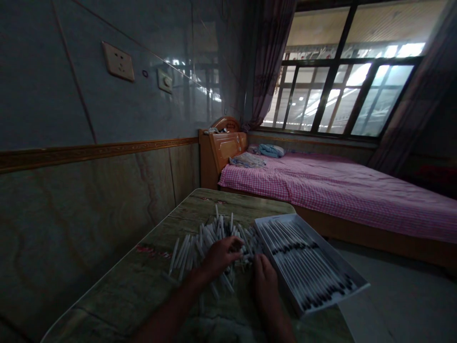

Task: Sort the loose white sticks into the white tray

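Observation:
A loose pile of white, pen-like sticks [187, 252] lies spread on the green marbled table [143, 286]. Over the pile's right part is my left hand [223, 255], its fingers curled; what they hold, if anything, is too small to name. My right hand [264, 274] sits between the pile and the white tray [298, 307], fingers pressed together around something I cannot make out. In the tray, white sticks with dark ends [303, 267] are laid side by side in two rows. The hands are close together but apart.
Behind the table stands a bed [321, 186] with a pink checked cover and a wooden headboard [226, 150]. A tiled wall [143, 190] runs along the left, with a socket [119, 61] on it. A window [339, 90] and curtains are at the back.

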### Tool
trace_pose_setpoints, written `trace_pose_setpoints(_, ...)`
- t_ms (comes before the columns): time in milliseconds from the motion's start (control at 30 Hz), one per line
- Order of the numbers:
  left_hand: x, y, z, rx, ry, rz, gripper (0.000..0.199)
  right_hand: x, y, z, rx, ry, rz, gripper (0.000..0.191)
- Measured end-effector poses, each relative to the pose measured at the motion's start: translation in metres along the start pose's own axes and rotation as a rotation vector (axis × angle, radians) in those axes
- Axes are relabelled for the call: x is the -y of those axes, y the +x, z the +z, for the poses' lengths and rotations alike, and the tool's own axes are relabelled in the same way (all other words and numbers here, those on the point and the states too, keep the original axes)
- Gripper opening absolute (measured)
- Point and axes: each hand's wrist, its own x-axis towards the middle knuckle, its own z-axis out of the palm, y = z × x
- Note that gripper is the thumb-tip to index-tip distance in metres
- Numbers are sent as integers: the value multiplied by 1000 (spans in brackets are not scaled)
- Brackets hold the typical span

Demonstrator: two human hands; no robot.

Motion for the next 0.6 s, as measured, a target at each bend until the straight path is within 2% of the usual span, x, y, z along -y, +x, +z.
trace_pose_setpoints(67, -2, 17, -5, 31, 277, 91, 26, -4, 2, 2, -90, 42, 42, 33)
trace_pose_setpoints(167, -4, 44, -7, 196, 640, 182, 31, -7, 4, 4, -160, 125, 101, 34)
trace_pose_setpoints(300, -1, 70, 2, 286, 700, 210, 23, -7, 7, 5, -185, 161, 135, 33)
trace_pose_setpoints(433, 5, 81, 8, 342, 702, 222, 16, -7, 9, 5, -210, 164, 135, 34)
trace_pose_setpoints(600, 10, 81, 8, 307, 627, 200, 15, -6, 10, 9, -190, 161, 114, 32)
